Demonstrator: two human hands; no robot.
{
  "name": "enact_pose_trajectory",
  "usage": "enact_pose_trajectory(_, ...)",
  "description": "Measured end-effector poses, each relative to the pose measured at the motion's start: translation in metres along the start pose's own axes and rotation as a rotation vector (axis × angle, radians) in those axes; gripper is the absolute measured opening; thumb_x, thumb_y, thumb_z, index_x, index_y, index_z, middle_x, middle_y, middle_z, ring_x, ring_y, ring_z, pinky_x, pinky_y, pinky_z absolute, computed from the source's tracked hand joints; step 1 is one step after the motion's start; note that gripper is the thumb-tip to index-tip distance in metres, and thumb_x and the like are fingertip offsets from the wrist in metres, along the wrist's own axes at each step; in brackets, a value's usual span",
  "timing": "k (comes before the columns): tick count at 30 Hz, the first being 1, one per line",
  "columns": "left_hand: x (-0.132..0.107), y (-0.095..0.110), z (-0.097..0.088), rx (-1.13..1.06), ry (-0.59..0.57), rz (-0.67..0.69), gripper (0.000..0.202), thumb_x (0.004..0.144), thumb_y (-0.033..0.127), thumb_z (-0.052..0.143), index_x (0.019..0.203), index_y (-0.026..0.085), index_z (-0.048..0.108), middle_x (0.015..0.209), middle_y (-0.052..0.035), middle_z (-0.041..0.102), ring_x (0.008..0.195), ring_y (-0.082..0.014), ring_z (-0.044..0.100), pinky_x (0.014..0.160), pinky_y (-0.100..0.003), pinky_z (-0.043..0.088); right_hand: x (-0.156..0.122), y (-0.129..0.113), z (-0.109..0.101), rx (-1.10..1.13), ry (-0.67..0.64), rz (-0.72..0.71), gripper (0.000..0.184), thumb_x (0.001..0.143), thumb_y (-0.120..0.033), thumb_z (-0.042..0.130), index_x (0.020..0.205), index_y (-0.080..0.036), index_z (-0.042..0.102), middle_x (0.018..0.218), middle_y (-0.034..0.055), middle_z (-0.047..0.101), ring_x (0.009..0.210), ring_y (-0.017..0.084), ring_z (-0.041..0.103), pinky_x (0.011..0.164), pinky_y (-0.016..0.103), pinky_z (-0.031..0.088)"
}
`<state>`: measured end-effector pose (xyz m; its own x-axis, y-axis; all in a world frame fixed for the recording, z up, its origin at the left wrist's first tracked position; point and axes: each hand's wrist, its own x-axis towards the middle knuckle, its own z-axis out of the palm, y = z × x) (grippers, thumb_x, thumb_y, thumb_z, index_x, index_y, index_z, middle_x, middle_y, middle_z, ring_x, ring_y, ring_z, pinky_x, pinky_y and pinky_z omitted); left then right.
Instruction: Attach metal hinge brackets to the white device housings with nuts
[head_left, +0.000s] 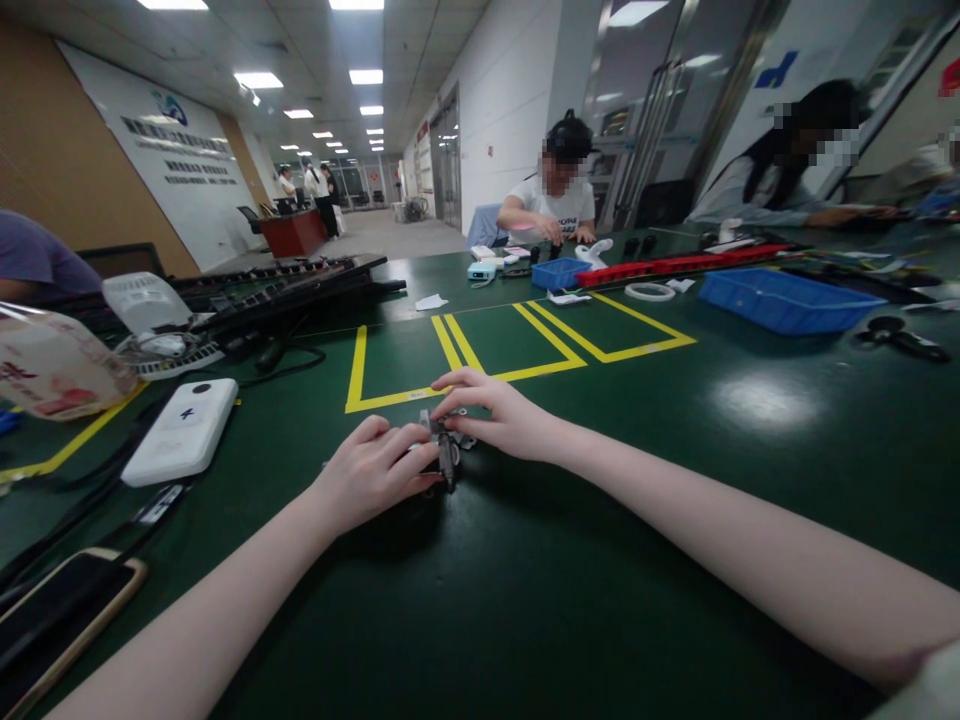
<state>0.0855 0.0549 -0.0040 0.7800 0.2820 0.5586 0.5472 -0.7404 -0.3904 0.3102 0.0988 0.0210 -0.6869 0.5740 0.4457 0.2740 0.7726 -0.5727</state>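
Note:
My left hand point(373, 470) and my right hand point(496, 413) meet over a small dark metal part point(448, 452) lying on the green table point(570, 560). The left hand's fingers are curled and pressed onto the part from the left. Fingers of the right hand are pinched together on its top end. Most of the part is hidden beneath the fingers, so I cannot name it. Yellow tape lines point(457, 345) mark boxes just beyond the hands.
A white power bank point(182, 430) and a phone point(56, 615) lie to the left, with cables and black keyboard-like trays point(285, 280) behind. Blue bins point(780, 300) and red strips point(675, 265) sit at the far right. Other people sit at the far side.

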Motion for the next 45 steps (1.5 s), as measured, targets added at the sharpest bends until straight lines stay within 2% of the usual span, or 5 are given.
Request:
enact_pose_trajectory(13,0.001,0.001,-0.002,-0.020,-0.001,0.031,0.018,0.092,0.031,0.054,0.103,0.018,0.057,0.099,-0.0047,0.070,0.080,-0.0139,0.064,0.069,-0.029,0.039,0.001,-0.006,-0.013,0.053,-0.151,0.044,0.022,0.089,-0.019,0.053,0.103,-0.021,0.070,0.121,0.0071,0.056,0.112,0.017,0.054,0.096,0.035,0.045)
enact_pose_trajectory(27,0.002,0.000,-0.002,-0.026,0.000,0.074,0.020,0.092,0.034,0.053,0.101,0.017,0.056,0.099,-0.0041,0.070,0.078,-0.0136,0.063,0.068,-0.029,0.039,0.004,-0.008,-0.007,0.001,-0.191,0.026,0.019,0.092,-0.023,0.048,0.093,-0.017,0.066,0.120,0.0088,0.053,0.116,0.018,0.050,0.099,0.037,0.041)
enact_pose_trajectory(34,0.000,-0.002,0.000,-0.018,0.003,0.066,0.021,0.091,0.034,0.055,0.103,0.017,0.056,0.101,-0.0041,0.069,0.079,-0.0137,0.063,0.068,-0.030,0.039,0.004,-0.004,-0.013,0.067,-0.221,0.054,0.024,0.092,-0.022,0.047,0.104,-0.020,0.068,0.125,0.0073,0.054,0.118,0.019,0.051,0.099,0.036,0.042)
enact_pose_trajectory(40,-0.001,-0.002,0.000,-0.023,-0.002,0.073,0.021,0.091,0.034,0.055,0.103,0.017,0.056,0.101,-0.0035,0.069,0.077,-0.0134,0.063,0.068,-0.030,0.038,0.003,0.000,-0.012,0.127,-0.202,0.059,0.020,0.090,-0.023,0.051,0.099,-0.019,0.069,0.116,0.0064,0.059,0.109,0.017,0.056,0.094,0.034,0.045)
enact_pose_trajectory(45,0.000,-0.001,-0.001,-0.026,0.000,0.085,0.020,0.092,0.033,0.054,0.104,0.017,0.056,0.101,-0.0035,0.070,0.075,-0.0129,0.062,0.068,-0.030,0.038,0.004,-0.003,-0.011,0.144,-0.270,0.117,0.018,0.091,-0.025,0.049,0.100,-0.019,0.064,0.117,0.0056,0.059,0.110,0.017,0.054,0.097,0.034,0.042)
